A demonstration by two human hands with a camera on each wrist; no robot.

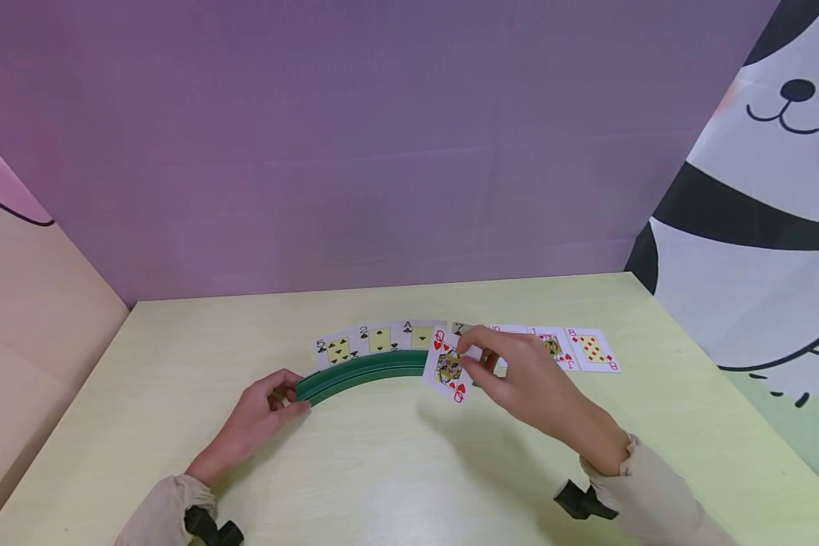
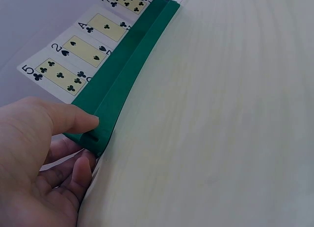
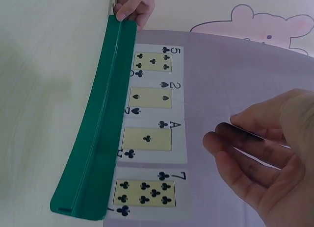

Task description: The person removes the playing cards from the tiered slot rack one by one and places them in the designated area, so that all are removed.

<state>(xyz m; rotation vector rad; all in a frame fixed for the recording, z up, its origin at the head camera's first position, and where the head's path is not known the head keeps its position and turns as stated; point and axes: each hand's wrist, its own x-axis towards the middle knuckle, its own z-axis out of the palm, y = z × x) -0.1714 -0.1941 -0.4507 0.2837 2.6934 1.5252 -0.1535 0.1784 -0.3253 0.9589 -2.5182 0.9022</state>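
My left hand [image 1: 262, 409] pinches the left end of a curved green card holder [image 1: 362, 371], thumb on top. Along its back edge show the five of clubs [image 2: 59, 75], two of spades [image 2: 84, 51], ace of clubs [image 2: 106, 27] and seven of clubs [image 3: 147, 192]; the holder partly covers their lower ends. Above the holder's right part, my right hand [image 1: 539, 383] pinches the queen of hearts [image 1: 445, 368] between thumb and fingers, its face toward the head camera. The queen's face does not show in the right wrist view.
Right of the holder, a red jack [image 1: 553, 347] and the eight of diamonds [image 1: 592, 349] lie on the pale wooden table [image 1: 355, 470]. Another red card beside them is mostly behind my right hand. A purple panel [image 1: 382, 152] rises behind the table.
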